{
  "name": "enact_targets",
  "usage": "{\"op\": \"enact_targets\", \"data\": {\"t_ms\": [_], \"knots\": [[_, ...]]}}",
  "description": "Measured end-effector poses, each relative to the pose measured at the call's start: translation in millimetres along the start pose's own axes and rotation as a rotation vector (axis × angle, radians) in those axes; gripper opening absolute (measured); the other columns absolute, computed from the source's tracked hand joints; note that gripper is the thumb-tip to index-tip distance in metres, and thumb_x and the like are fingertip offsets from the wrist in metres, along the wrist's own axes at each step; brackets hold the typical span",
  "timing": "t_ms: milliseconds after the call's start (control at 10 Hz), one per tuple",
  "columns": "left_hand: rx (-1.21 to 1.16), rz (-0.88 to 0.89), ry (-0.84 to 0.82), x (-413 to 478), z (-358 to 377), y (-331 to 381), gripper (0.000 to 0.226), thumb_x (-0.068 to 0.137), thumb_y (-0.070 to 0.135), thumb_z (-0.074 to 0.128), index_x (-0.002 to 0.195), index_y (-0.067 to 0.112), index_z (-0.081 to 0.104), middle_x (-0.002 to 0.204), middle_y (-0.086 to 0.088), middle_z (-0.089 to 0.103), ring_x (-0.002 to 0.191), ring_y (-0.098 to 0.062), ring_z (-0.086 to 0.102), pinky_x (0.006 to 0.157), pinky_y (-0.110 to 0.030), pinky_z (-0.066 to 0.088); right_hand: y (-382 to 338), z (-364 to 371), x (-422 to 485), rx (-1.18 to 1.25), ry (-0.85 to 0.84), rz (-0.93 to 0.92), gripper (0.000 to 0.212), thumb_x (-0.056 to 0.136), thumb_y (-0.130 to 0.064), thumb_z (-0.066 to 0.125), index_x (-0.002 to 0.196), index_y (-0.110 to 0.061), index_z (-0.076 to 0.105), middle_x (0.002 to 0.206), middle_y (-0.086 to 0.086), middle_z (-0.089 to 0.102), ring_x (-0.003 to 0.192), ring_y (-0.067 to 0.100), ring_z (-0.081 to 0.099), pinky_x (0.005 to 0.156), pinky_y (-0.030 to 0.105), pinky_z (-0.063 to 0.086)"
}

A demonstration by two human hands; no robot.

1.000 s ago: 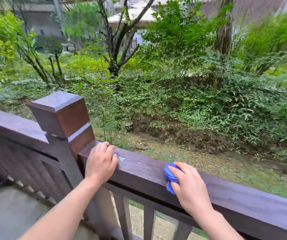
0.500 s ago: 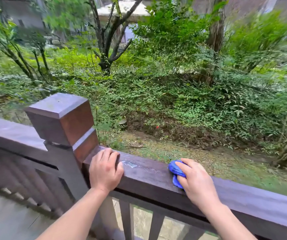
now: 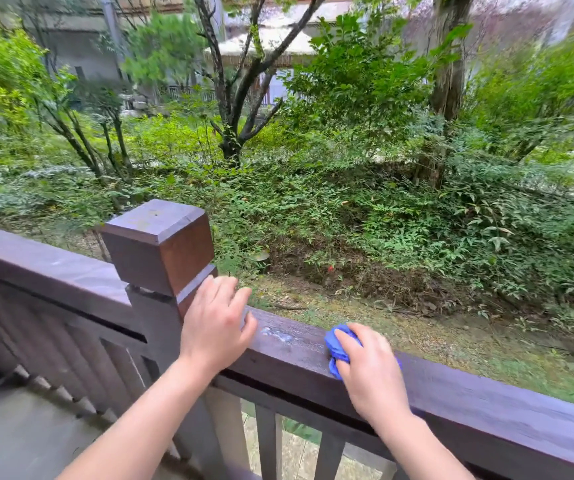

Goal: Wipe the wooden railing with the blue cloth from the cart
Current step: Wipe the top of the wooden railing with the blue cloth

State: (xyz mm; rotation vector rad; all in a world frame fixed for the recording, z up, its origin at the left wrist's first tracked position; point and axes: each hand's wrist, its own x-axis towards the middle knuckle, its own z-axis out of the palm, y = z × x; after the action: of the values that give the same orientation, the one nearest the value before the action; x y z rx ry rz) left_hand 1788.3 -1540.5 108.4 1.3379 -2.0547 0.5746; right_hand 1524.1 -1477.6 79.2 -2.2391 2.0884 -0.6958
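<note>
A dark brown wooden railing runs from the left edge down to the lower right. My right hand presses a bunched blue cloth onto the rail's top; only the cloth's left part shows past my fingers. My left hand rests flat on the rail beside the post, fingers draped over the top and holding nothing. A pale whitish smear lies on the rail top between my two hands.
A square capped post rises just left of my left hand, joining a second rail section. Vertical balusters stand below the rail. A grey deck floor is at lower left. Shrubs and trees fill the ground beyond.
The view has swung slightly, so post and hands sit further right in frame. My left hand's fingers have lifted and spread a little. The cloth stays pressed on the rail, right of the smear.
</note>
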Motion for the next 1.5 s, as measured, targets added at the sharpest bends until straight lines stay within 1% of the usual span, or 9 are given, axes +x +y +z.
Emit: {"op": "enact_targets", "data": {"t_ms": [200,300,500,700,900,1000,1200,1400,1500], "knots": [[0.337,0.002,0.293,69.3,-57.9,-57.6,0.030,0.082,0.020,0.054,0.108,0.010,0.064,0.121,-0.019,0.062,0.124,-0.040,0.050,0.121,-0.054,0.028,-3.3,2.4,-5.3,0.055,0.021,-0.084,0.036,0.074,-0.022,0.070,0.110,-0.025,0.066,0.122,0.000,0.061,0.110,0.026,0.053,0.091,0.034,0.046],[0.376,-0.120,0.152,83.7,-66.5,-80.6,0.032,0.084,0.021,0.060,0.112,0.006,0.066,0.124,-0.025,0.064,0.118,-0.044,0.058,0.106,-0.055,0.045,-16.2,3.9,1.8,0.079,0.026,-0.015,0.035,0.075,-0.021,0.071,0.110,-0.022,0.067,0.116,0.002,0.063,0.104,0.028,0.055,0.090,0.035,0.046],[0.296,-0.107,0.266,84.6,-53.7,-87.6,0.021,0.083,0.018,0.057,0.097,0.013,0.072,0.093,-0.008,0.074,0.085,-0.032,0.069,0.074,-0.040,0.054,-23.8,11.3,6.9,0.046,0.018,-0.189,0.046,0.062,-0.030,0.080,0.106,-0.031,0.067,0.114,-0.001,0.065,0.097,0.026,0.061,0.078,0.033,0.054],[0.278,-0.087,0.366,83.7,-48.9,-90.8,0.020,0.083,0.017,0.059,0.097,0.013,0.073,0.093,-0.006,0.075,0.083,-0.030,0.069,0.075,-0.039,0.054,-32.2,8.9,31.5,0.004,-0.004,-0.024,0.033,0.081,-0.026,0.061,0.114,-0.024,0.063,0.124,0.001,0.057,0.108,0.028,0.050,0.093,0.034,0.043],[0.271,-0.065,0.402,83.5,-45.0,-93.6,0.022,0.085,0.018,0.058,0.099,0.014,0.074,0.095,-0.006,0.075,0.086,-0.030,0.071,0.076,-0.039,0.056,-18.2,13.6,19.3,0.073,-0.025,-0.263,0.044,0.076,-0.026,0.068,0.119,-0.027,0.061,0.129,-0.003,0.058,0.115,0.025,0.054,0.093,0.032,0.048],[0.266,-0.064,0.412,83.5,-45.8,-93.0,0.022,0.085,0.017,0.058,0.099,0.013,0.074,0.095,-0.006,0.076,0.086,-0.030,0.071,0.076,-0.039,0.056,-30.7,15.2,45.8,0.048,0.000,-0.043,0.039,0.087,-0.028,0.054,0.125,-0.024,0.056,0.135,-0.002,0.051,0.118,0.025,0.045,0.100,0.030,0.038],[0.253,-0.063,0.437,83.9,-44.3,-94.3,0.021,0.086,0.017,0.057,0.098,0.014,0.074,0.094,-0.005,0.075,0.086,-0.029,0.071,0.076,-0.039,0.055,-39.0,24.1,18.7,0.053,-0.073,-0.330,0.046,0.070,-0.024,0.069,0.115,-0.022,0.063,0.125,0.001,0.061,0.113,0.028,0.056,0.097,0.034,0.047],[0.257,-0.063,0.436,82.5,-44.3,-93.6,0.021,0.084,0.017,0.059,0.098,0.014,0.074,0.094,-0.005,0.075,0.085,-0.028,0.070,0.077,-0.039,0.054,-60.1,27.2,34.8,0.035,-0.070,-0.168,0.036,0.082,-0.025,0.058,0.117,-0.019,0.060,0.131,0.003,0.055,0.119,0.030,0.047,0.104,0.034,0.038],[0.254,-0.068,0.438,83.7,-44.4,-94.5,0.021,0.085,0.018,0.059,0.099,0.015,0.074,0.094,-0.004,0.075,0.086,-0.028,0.071,0.077,-0.039,0.054,-58.2,28.7,14.9,0.060,-0.121,-0.412,0.044,0.069,-0.025,0.068,0.112,-0.022,0.063,0.123,0.000,0.061,0.113,0.029,0.056,0.100,0.034,0.046]]}}
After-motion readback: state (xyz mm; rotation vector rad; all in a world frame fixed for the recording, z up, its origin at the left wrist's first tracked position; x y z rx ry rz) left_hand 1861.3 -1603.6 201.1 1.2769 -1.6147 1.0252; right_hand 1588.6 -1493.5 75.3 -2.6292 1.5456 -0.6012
